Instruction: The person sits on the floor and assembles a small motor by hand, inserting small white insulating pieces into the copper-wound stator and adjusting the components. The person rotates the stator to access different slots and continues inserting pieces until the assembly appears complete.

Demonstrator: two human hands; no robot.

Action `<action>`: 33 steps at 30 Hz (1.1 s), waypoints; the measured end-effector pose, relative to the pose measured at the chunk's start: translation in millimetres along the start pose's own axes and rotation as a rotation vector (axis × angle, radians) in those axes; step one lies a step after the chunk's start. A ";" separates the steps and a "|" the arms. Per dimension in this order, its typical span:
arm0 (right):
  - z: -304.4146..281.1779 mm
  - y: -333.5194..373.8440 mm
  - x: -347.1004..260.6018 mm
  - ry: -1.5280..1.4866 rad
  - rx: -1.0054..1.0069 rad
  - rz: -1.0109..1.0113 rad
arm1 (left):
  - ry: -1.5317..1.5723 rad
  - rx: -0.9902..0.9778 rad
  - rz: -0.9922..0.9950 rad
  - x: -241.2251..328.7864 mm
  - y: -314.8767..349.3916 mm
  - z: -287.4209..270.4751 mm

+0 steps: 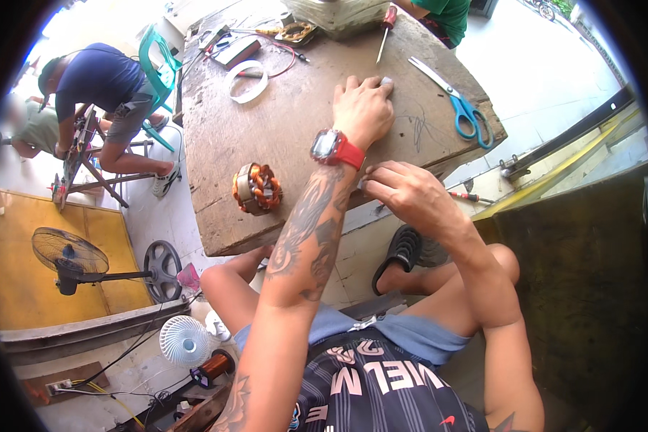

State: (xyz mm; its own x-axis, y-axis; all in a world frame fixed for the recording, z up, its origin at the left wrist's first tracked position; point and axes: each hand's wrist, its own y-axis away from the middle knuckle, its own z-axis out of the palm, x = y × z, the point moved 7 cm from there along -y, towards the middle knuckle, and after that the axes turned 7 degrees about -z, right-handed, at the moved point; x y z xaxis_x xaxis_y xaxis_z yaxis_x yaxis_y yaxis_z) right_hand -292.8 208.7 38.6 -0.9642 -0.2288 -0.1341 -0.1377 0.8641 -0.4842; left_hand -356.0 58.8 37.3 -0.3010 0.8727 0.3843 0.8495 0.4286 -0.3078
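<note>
My left hand [362,109], with a red-strapped watch [328,146] on its wrist, rests on the wooden tabletop with its fingers bent. A small grey piece [387,83] shows at its forefinger; its kind is unclear. My right hand [414,194] is closed in a pinch at the table's near edge, beside the left wrist. A tiny pale bit [361,184] shows at its fingertips, too small to name. Left of my left forearm stands a motor stator [256,189] with copper windings. Blue-handled scissors [459,109] lie to the right, and a screwdriver [386,32] lies beyond my left hand.
A white ring [248,81], a multimeter [237,53] with leads, another wound stator [295,32] and a plastic-wrapped bundle [338,16] occupy the table's far side. Left on the floor are fans [69,259] and a copper wire spool [214,368]. One person bends over at left; another sits beyond the table.
</note>
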 end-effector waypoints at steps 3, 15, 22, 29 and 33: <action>-23.0 12.5 22.1 -0.161 0.175 0.148 | -0.124 -0.058 -0.021 1.4 34.4 -11.3; -41.0 2.3 28.2 -0.379 0.526 0.369 | 0.327 0.146 0.103 -4.6 192.4 -78.6; 12.7 -8.3 -19.9 -1.361 0.200 0.684 | 1.225 0.174 -0.524 -34.6 248.8 -77.1; 34.0 -23.8 -41.9 -1.332 0.094 0.667 | 1.301 0.183 -0.545 -43.5 246.6 -87.4; 37.7 -23.4 -42.7 -1.426 0.178 0.644 | 1.279 0.153 -0.530 -44.5 248.0 -89.8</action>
State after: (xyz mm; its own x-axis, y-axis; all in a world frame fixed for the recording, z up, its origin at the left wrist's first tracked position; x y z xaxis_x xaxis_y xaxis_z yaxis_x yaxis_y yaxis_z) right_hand -239.9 181.3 23.1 0.1646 -0.1645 -0.9726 0.3219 0.9410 -0.1047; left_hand -93.0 105.2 22.0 0.1024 -0.1808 0.9782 0.6801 0.7303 0.0638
